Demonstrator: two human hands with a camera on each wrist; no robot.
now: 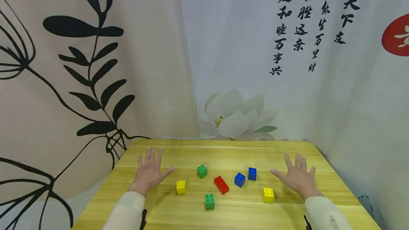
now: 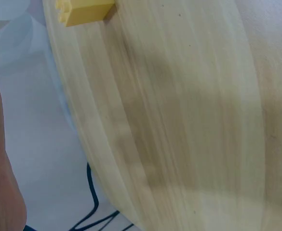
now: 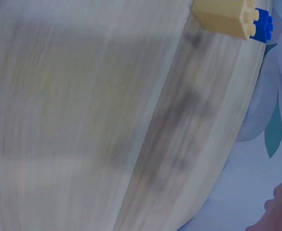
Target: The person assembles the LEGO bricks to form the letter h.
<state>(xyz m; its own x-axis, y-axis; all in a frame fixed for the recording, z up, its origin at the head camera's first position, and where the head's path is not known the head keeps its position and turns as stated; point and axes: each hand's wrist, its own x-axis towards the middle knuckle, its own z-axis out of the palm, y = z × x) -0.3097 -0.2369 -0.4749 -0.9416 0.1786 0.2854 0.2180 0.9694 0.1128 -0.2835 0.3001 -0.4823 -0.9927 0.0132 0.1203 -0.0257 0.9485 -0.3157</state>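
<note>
My left hand [image 1: 149, 173] is spread with straight fingers at the left of the table, holding nothing. Nearest to it is a yellow building block [image 1: 180, 187], also at the top of the left wrist view [image 2: 87, 10]. On the other side my right hand [image 1: 298, 176] is likewise spread, beside another yellow block [image 1: 268, 195]. Between the hands lie a green block [image 1: 202, 171], a second green block [image 1: 210, 201], a longer red block [image 1: 221, 185] and two blue blocks [image 1: 240, 179], one of them [image 1: 252, 174] farther back. The blocks stand apart from each other.
The wooden table [image 1: 179, 152] has rounded far corners. Behind it hangs a pale curtain [image 1: 236, 63] with printed plants, a lotus and writing. Dark lines [image 2: 93, 192] show past the table edge in the left wrist view.
</note>
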